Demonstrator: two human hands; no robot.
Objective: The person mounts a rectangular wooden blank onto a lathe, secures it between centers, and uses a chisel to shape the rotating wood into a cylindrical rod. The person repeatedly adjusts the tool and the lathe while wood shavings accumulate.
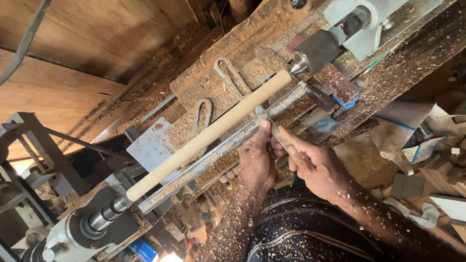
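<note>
- A pale, smooth wooden dowel [208,130] lies mounted on a lathe, running on a slant from the lower left to the upper right of the view.
- Its upper right end meets the pointed metal centre [298,66] of the tailstock [384,3]; its lower left end sits in the grey headstock spindle [106,211].
- A long metal tool rest [218,151], dusted with shavings, runs just beside the dowel, on the person's side.
- A flat metal chisel [269,124] lies across the tool rest, its tip just beside the dowel near the upper right end.
- The left hand [256,164] has its fingers curled around the tool rest, with the thumb pressing the chisel blade down.
- The right hand [316,166] is closed around the chisel's rear part, index finger stretched along it.
- Both forearms and the dark striped cloth [304,240] on the lap carry wood shavings.
- 2 looped metal pieces [225,85] lie on the sawdust-covered wooden bed [259,35] beyond the dowel.
- Wooden offcuts [452,187] lie piled at the right.
</note>
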